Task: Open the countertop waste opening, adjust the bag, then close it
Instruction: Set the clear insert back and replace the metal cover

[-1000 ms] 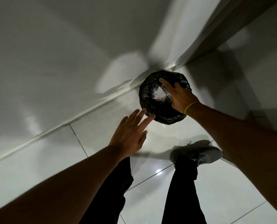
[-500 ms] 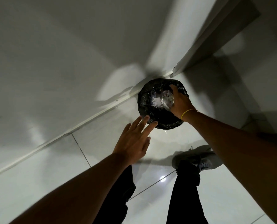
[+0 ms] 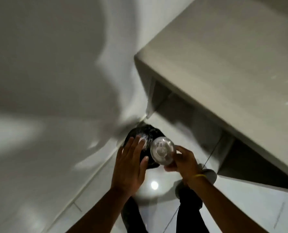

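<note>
A bin lined with a black plastic bag stands on the floor in the corner by the wall. My right hand holds a clear, round plastic container just above the bin's near side. My left hand hovers flat, fingers spread, over the left part of the bag, and hides much of it. Something pale shows inside the bag near my left fingertips. The view is blurred.
A pale countertop juts out at the upper right, with a dark recess below its edge. The grey wall fills the left. Glossy white floor tiles lie below, with my dark trouser legs and a shoe.
My right hand has lifted the clear container out of the bag. My left hand has moved forward over the bag. The view has swung up, bringing the countertop in.
</note>
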Action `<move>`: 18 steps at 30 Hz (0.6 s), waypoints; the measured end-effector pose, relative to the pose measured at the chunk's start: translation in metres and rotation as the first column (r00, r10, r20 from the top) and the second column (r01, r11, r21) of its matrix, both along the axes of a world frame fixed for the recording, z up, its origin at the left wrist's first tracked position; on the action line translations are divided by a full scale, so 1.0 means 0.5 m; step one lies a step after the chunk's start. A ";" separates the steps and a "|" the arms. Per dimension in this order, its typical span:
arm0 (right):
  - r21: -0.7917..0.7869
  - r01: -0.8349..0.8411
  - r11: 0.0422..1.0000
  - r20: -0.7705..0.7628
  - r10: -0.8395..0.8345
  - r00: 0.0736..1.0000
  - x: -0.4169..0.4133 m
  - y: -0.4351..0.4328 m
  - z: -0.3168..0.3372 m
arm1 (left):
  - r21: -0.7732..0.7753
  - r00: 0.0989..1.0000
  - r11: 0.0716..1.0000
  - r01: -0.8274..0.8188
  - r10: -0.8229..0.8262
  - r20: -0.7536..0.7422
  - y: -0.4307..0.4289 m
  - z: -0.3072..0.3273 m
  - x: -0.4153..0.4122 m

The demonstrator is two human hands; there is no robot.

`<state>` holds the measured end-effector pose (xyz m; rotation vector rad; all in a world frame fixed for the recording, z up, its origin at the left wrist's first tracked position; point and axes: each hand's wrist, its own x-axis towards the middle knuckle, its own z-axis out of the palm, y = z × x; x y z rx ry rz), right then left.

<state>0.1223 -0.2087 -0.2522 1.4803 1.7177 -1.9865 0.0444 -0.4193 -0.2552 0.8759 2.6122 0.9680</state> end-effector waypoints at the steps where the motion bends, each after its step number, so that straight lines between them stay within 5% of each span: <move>1: 0.013 0.015 1.000 -0.021 -0.015 1.000 0.020 0.005 0.046 | 0.033 0.999 0.999 0.026 -0.025 -0.035 0.019 0.036 -0.015; 10: 0.218 0.156 0.963 -0.184 -0.117 0.976 0.113 0.142 0.478 | 0.126 0.970 0.974 0.190 -0.166 -0.180 0.280 0.379 -0.095; 18: 0.446 0.251 0.859 -0.111 -0.225 0.968 0.137 0.413 0.621 | 0.045 0.907 0.930 0.364 -0.343 -0.243 0.521 0.522 -0.071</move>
